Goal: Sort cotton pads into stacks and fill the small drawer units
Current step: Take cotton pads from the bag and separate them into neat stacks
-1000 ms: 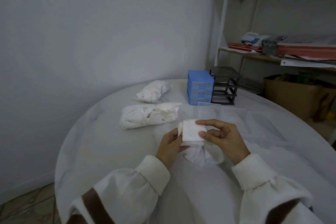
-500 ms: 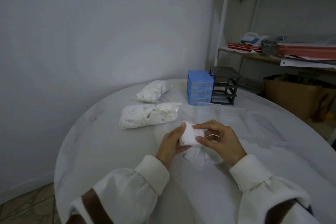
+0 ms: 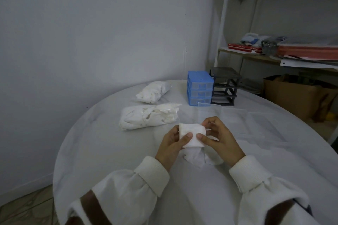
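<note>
Left hand: the left hand point(image 3: 172, 144) holds the left side of a stack of cotton pads point(image 3: 192, 136), thumb laid across the front face and fingers curled behind it; its grip is closed on the stack.
Right hand: the right hand point(image 3: 219, 138) pinches the right edge of the same stack, thumb on the front, fingers wrapped over the top and back; its grip is also closed on the stack.
Stack of cotton pads: white, roughly square, held between both hands above the tabletop point(image 3: 109, 151), with its flat face tilted toward the camera.
Loose pads: a crumpled white heap point(image 3: 196, 158) lies on the tabletop right under the hands.
Bags: two clear bags of white pads lie to the left of the hands, the near bag point(image 3: 148, 117) just beyond the left hand, the far bag point(image 3: 152, 92) further back, near the wall.
Blue drawer unit: the blue drawer unit point(image 3: 200, 90) stands at the far side of the tabletop with three clear drawers in place.
Black drawer unit: the black drawer unit point(image 3: 225, 86) stands touching the blue one on its right; its slots look open.
Clear drawers: clear plastic trays point(image 3: 236, 117) lie flat on the tabletop in front of the two units, beyond the right hand.
Sleeves: both forearms wear white cuffed sleeves point(image 3: 151, 173).
Shelf: a shelf point(image 3: 256, 56) at the right holds red books and papers.
</note>
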`<act>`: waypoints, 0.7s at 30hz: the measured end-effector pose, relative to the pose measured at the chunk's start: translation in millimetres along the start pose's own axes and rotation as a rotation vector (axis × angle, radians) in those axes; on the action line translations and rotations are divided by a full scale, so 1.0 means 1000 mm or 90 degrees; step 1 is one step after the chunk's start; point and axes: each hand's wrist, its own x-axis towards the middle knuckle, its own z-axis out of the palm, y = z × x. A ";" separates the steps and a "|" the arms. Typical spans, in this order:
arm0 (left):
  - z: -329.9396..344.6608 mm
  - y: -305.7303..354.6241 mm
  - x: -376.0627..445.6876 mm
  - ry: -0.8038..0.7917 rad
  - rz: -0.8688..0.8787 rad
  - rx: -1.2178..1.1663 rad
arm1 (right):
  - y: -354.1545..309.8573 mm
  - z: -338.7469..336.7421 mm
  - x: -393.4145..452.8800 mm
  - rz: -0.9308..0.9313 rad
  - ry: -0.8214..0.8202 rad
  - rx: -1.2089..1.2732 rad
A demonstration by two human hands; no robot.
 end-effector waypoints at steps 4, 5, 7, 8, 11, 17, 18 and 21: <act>-0.003 -0.004 0.000 0.030 0.062 0.098 | -0.001 -0.001 0.000 -0.006 -0.008 -0.009; -0.003 -0.005 0.000 0.046 0.075 0.129 | -0.002 -0.001 0.000 -0.012 -0.002 -0.019; -0.005 -0.007 0.001 0.066 0.097 0.181 | -0.002 -0.003 0.000 -0.017 0.003 -0.038; -0.006 -0.007 0.002 0.068 0.109 0.210 | -0.002 -0.004 0.000 -0.018 0.003 -0.048; -0.006 -0.004 0.006 0.067 0.142 0.254 | 0.000 -0.008 0.002 -0.028 0.009 -0.070; 0.003 0.006 0.030 0.078 0.187 0.252 | 0.000 -0.026 0.017 -0.092 0.059 -0.130; 0.006 0.010 0.035 0.085 0.202 0.250 | 0.001 -0.031 0.022 -0.092 0.076 -0.134; 0.012 0.015 0.049 0.091 0.233 0.275 | 0.004 -0.047 0.037 -0.094 0.152 -0.161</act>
